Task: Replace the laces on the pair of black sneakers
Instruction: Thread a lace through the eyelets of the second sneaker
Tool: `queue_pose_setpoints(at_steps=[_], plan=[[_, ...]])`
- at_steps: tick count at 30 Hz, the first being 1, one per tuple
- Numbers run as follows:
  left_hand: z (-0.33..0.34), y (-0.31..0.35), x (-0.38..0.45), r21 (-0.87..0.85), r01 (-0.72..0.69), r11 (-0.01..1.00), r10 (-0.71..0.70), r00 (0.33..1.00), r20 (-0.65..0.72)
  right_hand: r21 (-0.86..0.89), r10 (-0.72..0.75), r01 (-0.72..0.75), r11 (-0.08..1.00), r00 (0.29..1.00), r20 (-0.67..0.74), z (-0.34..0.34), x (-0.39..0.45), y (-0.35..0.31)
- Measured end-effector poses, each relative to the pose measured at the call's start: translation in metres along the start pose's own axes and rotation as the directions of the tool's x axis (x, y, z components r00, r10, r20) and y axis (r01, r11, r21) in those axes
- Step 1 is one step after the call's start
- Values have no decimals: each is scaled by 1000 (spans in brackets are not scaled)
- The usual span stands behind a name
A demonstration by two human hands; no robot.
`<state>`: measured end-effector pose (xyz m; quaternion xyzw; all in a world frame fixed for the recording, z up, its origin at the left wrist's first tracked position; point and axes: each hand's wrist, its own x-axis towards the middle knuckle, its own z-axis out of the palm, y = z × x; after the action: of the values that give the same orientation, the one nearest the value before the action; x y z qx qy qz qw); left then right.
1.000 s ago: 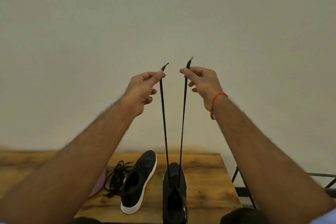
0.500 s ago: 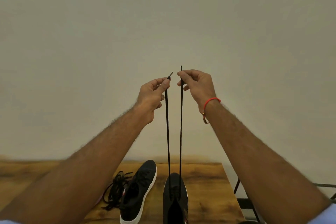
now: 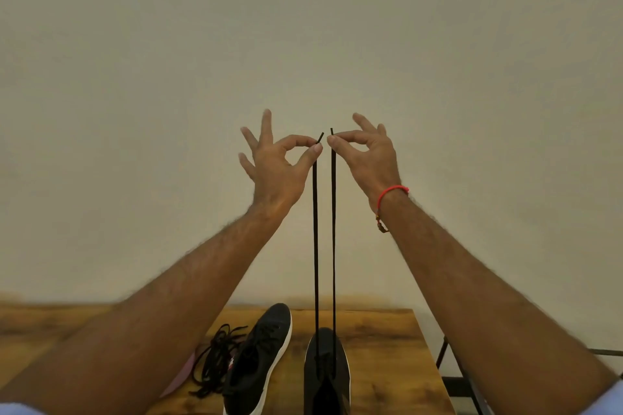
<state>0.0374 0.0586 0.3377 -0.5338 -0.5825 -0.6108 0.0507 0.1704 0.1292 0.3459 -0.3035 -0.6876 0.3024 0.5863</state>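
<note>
While hands (image 3: 323,158) pinch lace ends (image 3: 332,212), sneaker (image 3: 326,374) below (taut)

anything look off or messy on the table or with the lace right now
Nothing damaged or spilled. A loose tangle of black laces lies on the wooden table beside the left black white-soled sneaker, untidy but apparently just set aside. The black lace rises taut from the right sneaker, ends level, pinched by the left hand and right hand.
</note>
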Motion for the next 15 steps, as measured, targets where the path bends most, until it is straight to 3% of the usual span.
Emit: queue_pose_setpoints(at_steps=[5,15], plan=[[-1,-8,6,116,-164,980,172,983,-62,-20,-108,108,994,994,-16,1,-4,-2],[-6,-9,10,135,-120,984,133,987,-87,-28,-132,132,991,991,-9,3,-4,-1]])
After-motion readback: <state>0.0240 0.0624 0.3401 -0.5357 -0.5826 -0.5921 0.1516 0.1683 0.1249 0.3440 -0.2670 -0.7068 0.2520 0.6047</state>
